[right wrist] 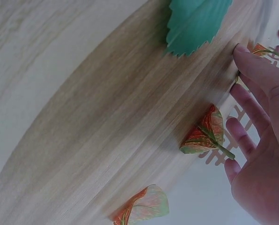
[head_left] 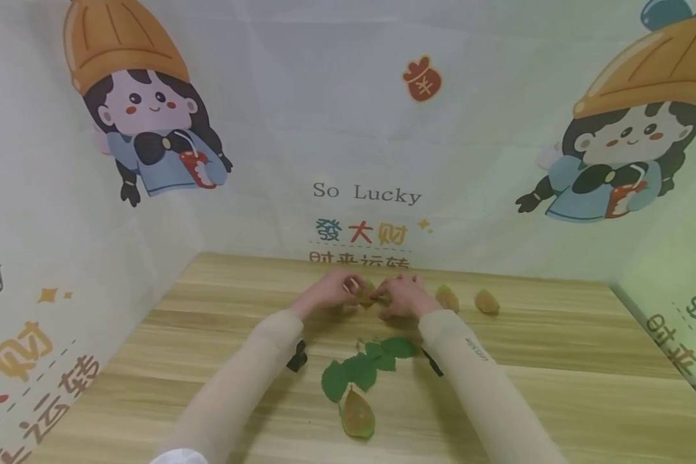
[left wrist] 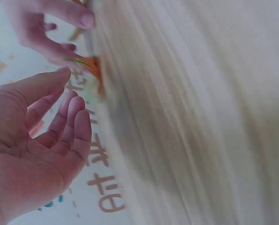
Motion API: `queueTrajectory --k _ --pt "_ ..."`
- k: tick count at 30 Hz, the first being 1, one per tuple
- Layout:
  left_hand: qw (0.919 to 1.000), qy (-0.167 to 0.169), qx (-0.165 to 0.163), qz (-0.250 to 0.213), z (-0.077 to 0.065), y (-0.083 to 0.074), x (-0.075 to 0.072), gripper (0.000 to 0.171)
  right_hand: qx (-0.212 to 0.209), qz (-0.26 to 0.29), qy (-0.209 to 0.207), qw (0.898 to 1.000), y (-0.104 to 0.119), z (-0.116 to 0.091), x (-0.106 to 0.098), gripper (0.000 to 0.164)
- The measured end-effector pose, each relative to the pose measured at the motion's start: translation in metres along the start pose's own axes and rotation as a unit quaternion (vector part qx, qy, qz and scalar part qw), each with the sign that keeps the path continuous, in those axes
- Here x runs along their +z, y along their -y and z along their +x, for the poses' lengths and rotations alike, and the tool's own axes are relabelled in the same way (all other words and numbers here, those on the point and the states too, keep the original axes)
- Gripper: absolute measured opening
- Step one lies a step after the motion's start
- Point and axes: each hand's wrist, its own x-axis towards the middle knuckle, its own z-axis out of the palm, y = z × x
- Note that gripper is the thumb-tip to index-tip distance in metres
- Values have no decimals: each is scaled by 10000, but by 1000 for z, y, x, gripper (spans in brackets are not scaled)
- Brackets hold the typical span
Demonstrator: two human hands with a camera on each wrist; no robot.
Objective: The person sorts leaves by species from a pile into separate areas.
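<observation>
1. Orange-green leaf (head_left: 365, 293) sits between both hands at the far edge of the wooden counter (head_left: 557, 361), near the printed backdrop (head_left: 359, 148).
2. Left hand (head_left: 332, 290) and right hand (head_left: 399, 296) meet fingertip to fingertip, pinching this leaf.
3. 2 more orange-green leaves (head_left: 448, 298) lie just right of the right hand.
4. Nearer the person lie a green leaf sprig (head_left: 362, 367) and another orange-green leaf (head_left: 357, 414).
</observation>
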Motion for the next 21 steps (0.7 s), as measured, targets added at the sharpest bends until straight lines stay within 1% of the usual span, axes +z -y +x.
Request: queueTrajectory --k 4,6,8,12,14,17,21 --pt "9995 73 293 -19 -14 -6 -2 34 25 25 55 10000 0 -1 -2 46" --pt "9995 124 304 -14 -24 -10 -1 30 22 14 70 10000 0 -2 -2 46" --pt "9991 133 403 51 -34 -13 0 25 8 -14 79 10000 1 -2 -2 47" --pt "9985 212 484 135 -56 -18 5 17 -13 -20 68 10000 2 -2 -3 48" --pt "9981 320 496 173 -67 -22 9 14 -9 -11 63 10000 1 -2 -3 49" --pt "9975 575 404 87 -84 -28 16 12 27 1 72 10000 0 -1 -2 50" --pt "9952 878 378 -191 -105 -34 26 17 23 -42 86 10000 0 0 -2 50"
